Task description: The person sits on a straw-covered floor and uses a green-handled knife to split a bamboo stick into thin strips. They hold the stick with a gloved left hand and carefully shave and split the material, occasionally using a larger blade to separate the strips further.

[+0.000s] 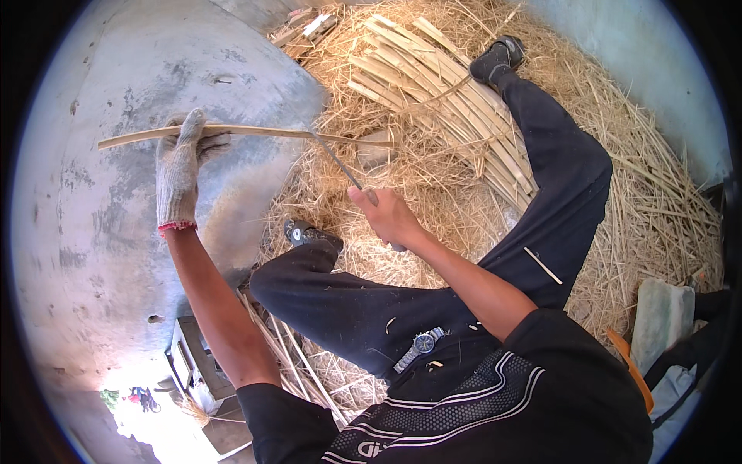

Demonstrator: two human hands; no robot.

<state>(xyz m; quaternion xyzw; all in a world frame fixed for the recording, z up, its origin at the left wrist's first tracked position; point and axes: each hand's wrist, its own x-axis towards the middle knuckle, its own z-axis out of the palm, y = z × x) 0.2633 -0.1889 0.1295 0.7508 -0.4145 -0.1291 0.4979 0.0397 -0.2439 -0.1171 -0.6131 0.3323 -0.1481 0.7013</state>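
My left hand (178, 182), in a pale knitted glove with a red cuff edge, is closed round a long, thin bamboo strip (259, 131) near its left end. The strip runs roughly level to the right, out over the shavings. Bare, my right hand (389, 216) grips the handle of a knife (338, 162). Its narrow dark blade slants up and left, and the tip end meets the strip right of my gloved hand. Whether the blade is cutting in or only touching, I cannot tell.
Split bamboo strips (444, 93) lie in a pile beyond my legs, on a thick layer of shavings (649, 216). A wristwatch (423, 342) rests on my lap. The grey wall (108, 224) stands at left, a pale stone block (662, 315) at right.
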